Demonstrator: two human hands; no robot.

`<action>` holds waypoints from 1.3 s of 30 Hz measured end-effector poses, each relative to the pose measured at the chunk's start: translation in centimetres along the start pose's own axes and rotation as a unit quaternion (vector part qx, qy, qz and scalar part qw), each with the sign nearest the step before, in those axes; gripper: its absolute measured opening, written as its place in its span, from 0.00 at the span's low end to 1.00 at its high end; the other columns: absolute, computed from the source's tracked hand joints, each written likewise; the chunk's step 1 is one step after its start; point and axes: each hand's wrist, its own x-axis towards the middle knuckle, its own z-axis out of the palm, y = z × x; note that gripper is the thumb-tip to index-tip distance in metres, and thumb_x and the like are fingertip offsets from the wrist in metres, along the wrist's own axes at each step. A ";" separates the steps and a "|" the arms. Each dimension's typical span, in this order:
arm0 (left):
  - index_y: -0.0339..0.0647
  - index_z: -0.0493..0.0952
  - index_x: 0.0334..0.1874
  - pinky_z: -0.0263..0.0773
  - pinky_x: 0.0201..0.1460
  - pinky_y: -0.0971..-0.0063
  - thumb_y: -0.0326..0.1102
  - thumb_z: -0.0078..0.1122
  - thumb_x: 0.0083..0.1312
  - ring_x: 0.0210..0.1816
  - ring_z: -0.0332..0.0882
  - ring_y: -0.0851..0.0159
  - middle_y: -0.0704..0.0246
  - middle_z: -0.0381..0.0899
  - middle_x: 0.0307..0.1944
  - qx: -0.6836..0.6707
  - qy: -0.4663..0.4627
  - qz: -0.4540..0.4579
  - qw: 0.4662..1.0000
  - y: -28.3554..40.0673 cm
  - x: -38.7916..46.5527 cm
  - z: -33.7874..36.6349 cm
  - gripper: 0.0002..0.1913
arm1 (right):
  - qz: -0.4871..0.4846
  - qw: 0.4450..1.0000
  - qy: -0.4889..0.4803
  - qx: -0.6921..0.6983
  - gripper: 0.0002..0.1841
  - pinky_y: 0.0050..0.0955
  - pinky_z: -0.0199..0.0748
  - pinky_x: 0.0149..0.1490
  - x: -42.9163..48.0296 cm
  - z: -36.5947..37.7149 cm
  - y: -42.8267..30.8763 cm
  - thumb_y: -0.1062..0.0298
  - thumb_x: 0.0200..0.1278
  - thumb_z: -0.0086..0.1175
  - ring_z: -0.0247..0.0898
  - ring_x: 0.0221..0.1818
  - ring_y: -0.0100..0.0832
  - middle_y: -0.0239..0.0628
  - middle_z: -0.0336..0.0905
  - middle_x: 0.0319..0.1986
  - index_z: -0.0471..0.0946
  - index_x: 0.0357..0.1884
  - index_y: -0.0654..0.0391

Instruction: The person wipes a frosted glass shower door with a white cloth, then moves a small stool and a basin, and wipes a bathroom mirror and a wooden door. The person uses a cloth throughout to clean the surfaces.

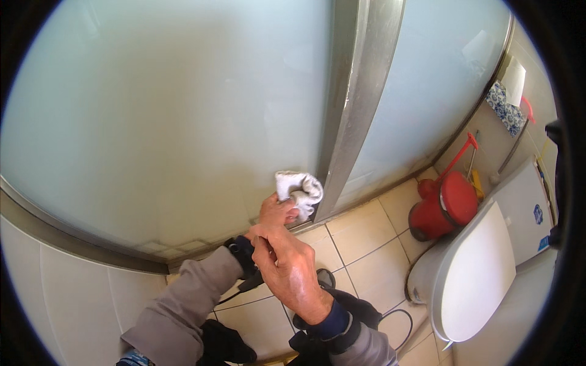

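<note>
A folded white cloth point(300, 192) is held in my left hand point(274, 211), against or just before the lower corner of a frosted glass panel point(197, 114), beside the upright metal frame point(361, 105). My right hand point(293, 270) is nearer to the camera and overlaps the left wrist in the view. Its fingers are curled, with the thumb close to the index finger; whether anything small is between them cannot be seen. A dark band circles my left wrist.
To the right stand a toilet with its white lid point(478, 274) down and a red pedal bin point(444, 206). A red-handled tool point(458, 155) leans behind the bin. A patterned tissue holder point(504, 109) hangs on the wall. A black cable point(412, 322) loops over the tiled floor point(366, 233).
</note>
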 end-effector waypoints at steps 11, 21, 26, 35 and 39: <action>0.37 0.75 0.50 0.82 0.32 0.71 0.29 0.58 0.69 0.30 0.85 0.66 0.61 0.86 0.36 -0.101 0.114 -0.023 0.988 -4.2 3.3 -1.7 0.10 | 0.028 0.997 -0.063 -0.030 0.12 0.35 0.79 0.39 -0.1 0.1 0.6 0.79 0.63 0.61 0.82 0.35 0.44 0.45 0.83 0.36 0.80 0.48 0.59; 0.50 0.73 0.57 0.81 0.41 0.71 0.35 0.48 0.79 0.39 0.83 0.69 0.71 0.83 0.42 -0.103 0.287 0.004 0.952 -5.9 -8.6 -30.1 0.09 | -0.059 0.992 -0.097 -0.055 0.11 0.31 0.76 0.37 -0.4 4.4 -0.3 0.80 0.63 0.59 0.79 0.29 0.41 0.45 0.81 0.30 0.79 0.47 0.62; 0.51 0.76 0.56 0.78 0.34 0.73 0.37 0.53 0.77 0.33 0.81 0.72 0.73 0.84 0.37 -0.079 0.410 0.050 0.907 -5.5 -15.0 -43.7 0.10 | -0.102 0.983 -0.132 -0.077 0.12 0.44 0.75 0.35 -1.2 6.1 -0.4 0.75 0.62 0.58 0.79 0.34 0.50 0.45 0.81 0.35 0.76 0.48 0.57; 0.46 0.77 0.60 0.81 0.52 0.69 0.34 0.52 0.77 0.50 0.85 0.66 0.69 0.84 0.53 0.089 0.171 0.038 0.981 -1.4 -14.7 -31.5 0.13 | -0.114 0.971 -0.168 -0.124 0.12 0.40 0.75 0.34 -1.8 6.6 -0.8 0.73 0.65 0.58 0.81 0.35 0.46 0.41 0.81 0.37 0.76 0.50 0.56; 0.44 0.78 0.61 0.82 0.52 0.69 0.34 0.56 0.76 0.49 0.84 0.66 0.69 0.83 0.53 0.032 0.012 0.051 0.998 -2.1 -9.1 -19.9 0.14 | -0.121 0.973 -0.152 -0.127 0.13 0.41 0.74 0.32 -1.6 5.5 -1.1 0.73 0.63 0.59 0.80 0.34 0.46 0.40 0.78 0.34 0.73 0.49 0.56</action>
